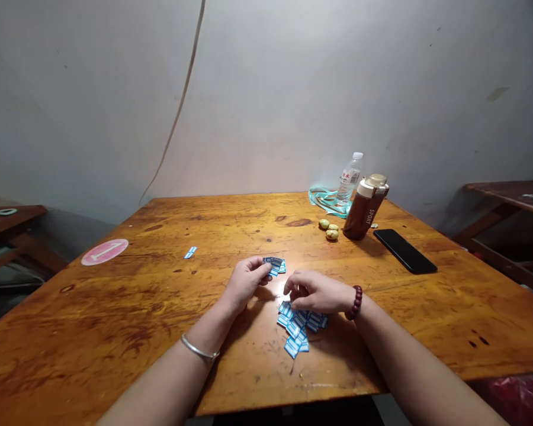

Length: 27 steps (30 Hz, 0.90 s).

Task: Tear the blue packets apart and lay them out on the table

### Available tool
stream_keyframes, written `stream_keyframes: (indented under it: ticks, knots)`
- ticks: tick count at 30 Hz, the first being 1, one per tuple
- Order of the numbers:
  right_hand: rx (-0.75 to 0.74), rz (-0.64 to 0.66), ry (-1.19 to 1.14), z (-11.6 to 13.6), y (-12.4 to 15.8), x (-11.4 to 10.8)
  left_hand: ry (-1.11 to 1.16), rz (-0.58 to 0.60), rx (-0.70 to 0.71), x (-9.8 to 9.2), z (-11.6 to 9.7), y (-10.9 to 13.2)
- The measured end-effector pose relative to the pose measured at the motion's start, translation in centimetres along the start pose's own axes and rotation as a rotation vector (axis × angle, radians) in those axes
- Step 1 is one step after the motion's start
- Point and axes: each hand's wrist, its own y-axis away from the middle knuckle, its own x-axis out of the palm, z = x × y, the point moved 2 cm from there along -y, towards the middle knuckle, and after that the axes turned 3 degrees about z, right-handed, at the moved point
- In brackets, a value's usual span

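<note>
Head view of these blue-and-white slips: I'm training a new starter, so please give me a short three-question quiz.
1. What does the left hand hold?
2. True or false: the right hand wears the dark red bead bracelet.
3. Which is nearer the black smartphone: the brown SPORT bottle or the lone slip?

Key:
1. A small bunch of blue-and-white slips
2. True
3. The brown SPORT bottle
</note>
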Motion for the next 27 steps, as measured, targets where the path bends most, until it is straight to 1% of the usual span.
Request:
stream_keyframes:
  ticks: [4, 6, 9, 11, 13, 17, 19, 22, 27]
  knots:
    - [-0.058, -0.017, 0.197, 0.0, -0.3, 1.1, 0.0, 0.024, 0.015, 0.1, 0.3, -0.2]
    - [-0.046, -0.019, 0.226, -0.3, -0.4, 1.2, 0.002, 0.025, 0.03, 0.1, 0.4, -0.2]
    - [0.014, -0.016, 0.198, -0.8, -0.5, 0.4, -0.003, 0.016, 0.032, 0.1, 0.3, -0.2]
    - [0.068, -0.025, 0.135, -1.1, -0.4, -0.3, -0.005, 0.006, 0.019, 0.1, 0.2, -0.1]
    - [0.119, -0.047, 0.014, -1.3, -0.3, -0.9, -0.013, 0.006, 0.005, 0.2, 0.0, 0.0]
    - [0.228, -0.127, -0.377, -1.7, -0.3, -1.2, -0.031, 0.015, 0.005, 0.3, -0.3, 0.0]
    - [0.269, -0.188, -0.52, -1.6, -0.5, -1.0, -0.031, 0.013, 0.006, 0.4, -0.2, 0.1]
    - [0.282, -0.267, -0.604, -1.1, -0.9, -0.5, -0.028, 0.017, 0.005, 0.6, 0.0, 0.1]
    - [0.204, -0.368, -0.614, -0.1, -1.7, 0.8, 0.01, 0.06, -0.004, 1.2, 0.1, 0.5]
